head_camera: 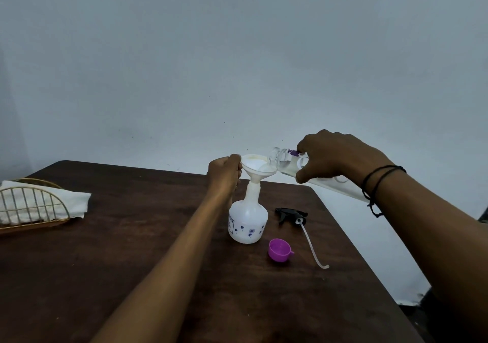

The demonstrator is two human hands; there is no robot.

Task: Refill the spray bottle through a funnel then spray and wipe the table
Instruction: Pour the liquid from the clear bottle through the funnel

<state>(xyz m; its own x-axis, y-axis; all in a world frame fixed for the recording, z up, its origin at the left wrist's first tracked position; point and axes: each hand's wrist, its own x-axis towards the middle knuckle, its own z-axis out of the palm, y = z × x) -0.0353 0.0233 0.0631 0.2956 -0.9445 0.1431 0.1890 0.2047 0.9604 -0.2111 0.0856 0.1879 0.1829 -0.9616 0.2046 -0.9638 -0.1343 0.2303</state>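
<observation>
The left hand (224, 171) pinches the rim of the funnel (254, 167), seated in the neck of the spray bottle (248, 220) near the surface's (132, 237) far right corner. The right hand (340, 158) grips the tilted refill bottle (286, 161), mouth over the funnel. Risk: excess tilt may overflow the funnel; releasing the rim may tip it.

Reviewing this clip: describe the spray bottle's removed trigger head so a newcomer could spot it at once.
Start at the white spray bottle standing mid-table under the funnel. Just right of it, the black trigger head lies on the dark table. It is the only black piece, trailing a long pale dip tube past the purple cap.
</observation>
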